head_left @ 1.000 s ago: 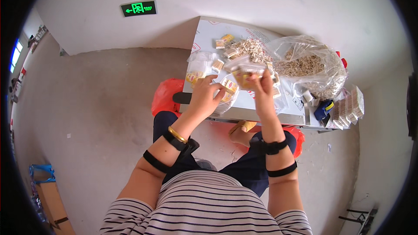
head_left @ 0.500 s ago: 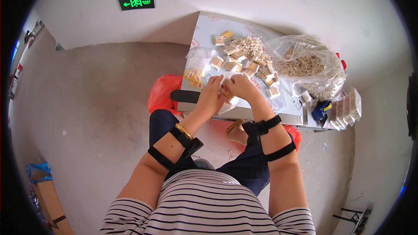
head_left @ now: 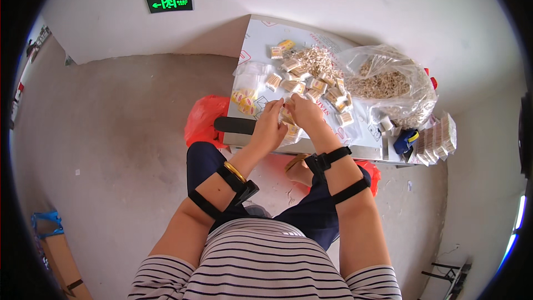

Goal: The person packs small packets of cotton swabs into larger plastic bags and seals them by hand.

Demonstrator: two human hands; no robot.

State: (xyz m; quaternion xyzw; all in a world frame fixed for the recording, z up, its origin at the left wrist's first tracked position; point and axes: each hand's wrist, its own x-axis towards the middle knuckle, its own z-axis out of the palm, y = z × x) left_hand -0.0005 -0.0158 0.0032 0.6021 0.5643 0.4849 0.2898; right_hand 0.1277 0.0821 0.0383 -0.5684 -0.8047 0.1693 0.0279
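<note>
My left hand point(head_left: 269, 129) and my right hand point(head_left: 306, 113) meet over the near edge of a metal-topped table point(head_left: 261, 33). Both have fingers closed on a small clear packet of cotton swabs point(head_left: 287, 116), which the fingers partly cover. Below it, by the left fingertips, lies more clear plastic with a yellow label point(head_left: 292, 131). Just beyond my hands are several filled swab packets point(head_left: 292, 85), and behind them a heap of loose cotton swabs point(head_left: 317, 59). Yellow labels point(head_left: 244, 99) and a pile of clear bags point(head_left: 254, 75) lie to the left.
A large clear sack of swabs point(head_left: 383, 84) stands at the right. Near it are a blue tape dispenser point(head_left: 406, 142) and stacked bundles point(head_left: 437, 140). A black strip point(head_left: 234, 125) juts over the table's left corner, beside a red plastic bag point(head_left: 204, 123).
My right hand has turned and drawn slightly left, closer to my left fingertips at the packet's top. The whole view has shifted a little.
</note>
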